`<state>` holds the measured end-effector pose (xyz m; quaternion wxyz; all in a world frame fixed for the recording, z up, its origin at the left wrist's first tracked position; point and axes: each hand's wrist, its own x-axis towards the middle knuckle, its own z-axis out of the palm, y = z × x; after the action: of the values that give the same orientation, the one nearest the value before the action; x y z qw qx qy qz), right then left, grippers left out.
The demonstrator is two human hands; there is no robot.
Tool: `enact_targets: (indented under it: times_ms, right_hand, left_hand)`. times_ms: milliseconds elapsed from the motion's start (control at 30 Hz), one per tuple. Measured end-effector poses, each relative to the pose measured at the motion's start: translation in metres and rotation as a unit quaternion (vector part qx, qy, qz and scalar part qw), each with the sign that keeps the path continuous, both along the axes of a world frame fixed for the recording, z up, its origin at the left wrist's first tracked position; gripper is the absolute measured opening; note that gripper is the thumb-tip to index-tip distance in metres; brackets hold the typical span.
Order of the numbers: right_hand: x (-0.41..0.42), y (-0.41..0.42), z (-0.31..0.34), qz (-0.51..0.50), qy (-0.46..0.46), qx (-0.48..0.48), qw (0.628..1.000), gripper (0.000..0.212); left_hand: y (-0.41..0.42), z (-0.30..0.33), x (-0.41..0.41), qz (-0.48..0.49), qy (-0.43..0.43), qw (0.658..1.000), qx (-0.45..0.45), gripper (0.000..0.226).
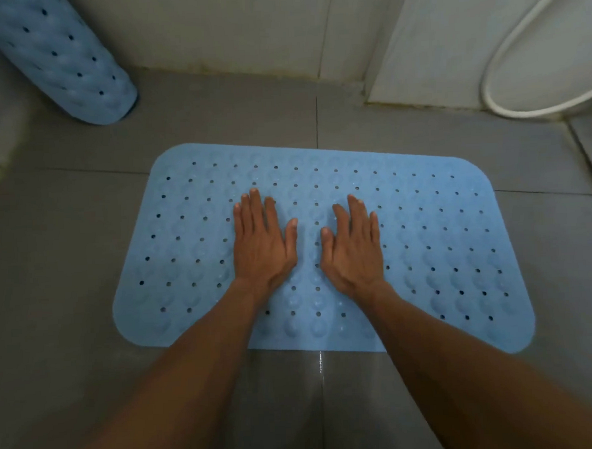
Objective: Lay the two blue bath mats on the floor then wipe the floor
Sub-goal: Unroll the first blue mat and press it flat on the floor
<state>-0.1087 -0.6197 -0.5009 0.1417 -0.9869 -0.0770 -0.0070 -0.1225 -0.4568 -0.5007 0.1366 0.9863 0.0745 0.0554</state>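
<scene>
no legible text, label, brand, number or sign anywhere in view

Dim grey tiled floor meets pale walls; white hose loops right.

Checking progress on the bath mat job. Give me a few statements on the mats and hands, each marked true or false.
1. One blue mat lies flat on the grey tiled floor. True.
2. Both hands grip the flat mat's edge. False: the left hand and right hand press flat on its middle.
3. The second mat is also spread out. False: it is rolled up, leaning at the far left.
4. A white hose hangs at the right. True.
</scene>
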Motion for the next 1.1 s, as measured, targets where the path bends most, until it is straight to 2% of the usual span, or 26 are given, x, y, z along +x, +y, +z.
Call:
enact_targets:
  times_ms: [167, 467, 800, 1100]
  right_hand:
    - [0.0, 0.005, -0.013, -0.028, -0.006, -0.013, 1.0, 0.058]
    - [0.001, 0.009, -0.012, -0.059, 0.024, -0.034, 0.997, 0.067]
    - [0.005, 0.012, -0.006, -0.06, 0.062, -0.062, 0.994, 0.067]
    - [0.008, 0.013, -0.012, -0.041, 0.064, -0.07, 0.995, 0.068]
  left_hand:
    - [-0.005, -0.012, 0.013, -0.018, 0.007, 1.0, 0.009, 0.073]
    - [-0.007, -0.012, 0.014, -0.035, 0.018, 0.999, 0.008, 0.073]
    - [-0.004, -0.011, 0.02, -0.039, 0.108, 0.993, 0.028, 0.075]
    - [-0.001, -0.019, 0.022, -0.053, 0.089, 0.994, 0.044, 0.075]
